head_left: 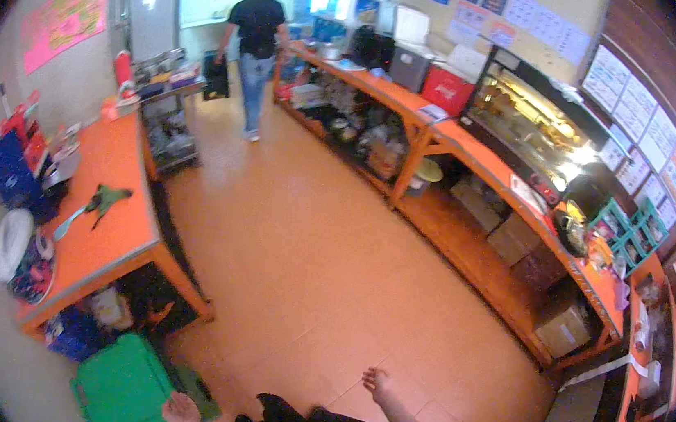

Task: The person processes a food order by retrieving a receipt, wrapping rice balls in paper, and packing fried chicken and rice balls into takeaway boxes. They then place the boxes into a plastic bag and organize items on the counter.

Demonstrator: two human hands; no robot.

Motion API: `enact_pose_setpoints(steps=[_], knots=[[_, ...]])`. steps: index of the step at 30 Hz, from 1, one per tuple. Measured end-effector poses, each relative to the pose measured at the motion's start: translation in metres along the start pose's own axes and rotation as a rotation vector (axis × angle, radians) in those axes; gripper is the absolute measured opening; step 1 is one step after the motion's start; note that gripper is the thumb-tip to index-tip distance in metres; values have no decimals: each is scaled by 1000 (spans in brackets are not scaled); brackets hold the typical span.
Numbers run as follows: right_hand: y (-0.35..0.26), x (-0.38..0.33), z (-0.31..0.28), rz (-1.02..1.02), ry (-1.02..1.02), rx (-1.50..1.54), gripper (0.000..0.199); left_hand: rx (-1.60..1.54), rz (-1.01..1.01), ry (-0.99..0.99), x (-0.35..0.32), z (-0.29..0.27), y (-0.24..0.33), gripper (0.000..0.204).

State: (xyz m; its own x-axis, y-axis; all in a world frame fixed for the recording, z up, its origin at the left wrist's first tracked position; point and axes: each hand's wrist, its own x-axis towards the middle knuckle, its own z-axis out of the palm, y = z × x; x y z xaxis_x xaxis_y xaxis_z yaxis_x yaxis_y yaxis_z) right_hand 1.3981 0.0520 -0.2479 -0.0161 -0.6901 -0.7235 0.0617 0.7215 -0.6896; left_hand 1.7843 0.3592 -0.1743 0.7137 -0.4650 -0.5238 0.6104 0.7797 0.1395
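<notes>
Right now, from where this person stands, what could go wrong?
1. The left hand overlaps the green container in view; contact is unclear, but a careless swing might bump it.
2. The other person is in the same aisle with their back turned, so might not notice someone coming up behind.
3. The orange table has a corner jutting toward the walkway; passing close could catch a leg.

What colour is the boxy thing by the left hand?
Green: the boxy thing shows best in the head view.
</notes>
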Motion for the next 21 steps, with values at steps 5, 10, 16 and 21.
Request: enact_pose_setpoints(steps=[5, 10, 16, 21], knots=[[-38, 42, 4, 194, -154, 156, 40, 838, -294, -720, -36, 76, -182, 38], [-115, 130, 137, 71, -533, 71, 49, 1363, -862, -1403, -10, 176, -281, 33], [-213, 291, 199, -275, -375, -621, 38, 1104, -929, -1329, 144, 267, -388, 27], [-253, 341, 113, 68, -60, -455, 25, 1263, -758, -1104, 250, 403, -469, 25]])
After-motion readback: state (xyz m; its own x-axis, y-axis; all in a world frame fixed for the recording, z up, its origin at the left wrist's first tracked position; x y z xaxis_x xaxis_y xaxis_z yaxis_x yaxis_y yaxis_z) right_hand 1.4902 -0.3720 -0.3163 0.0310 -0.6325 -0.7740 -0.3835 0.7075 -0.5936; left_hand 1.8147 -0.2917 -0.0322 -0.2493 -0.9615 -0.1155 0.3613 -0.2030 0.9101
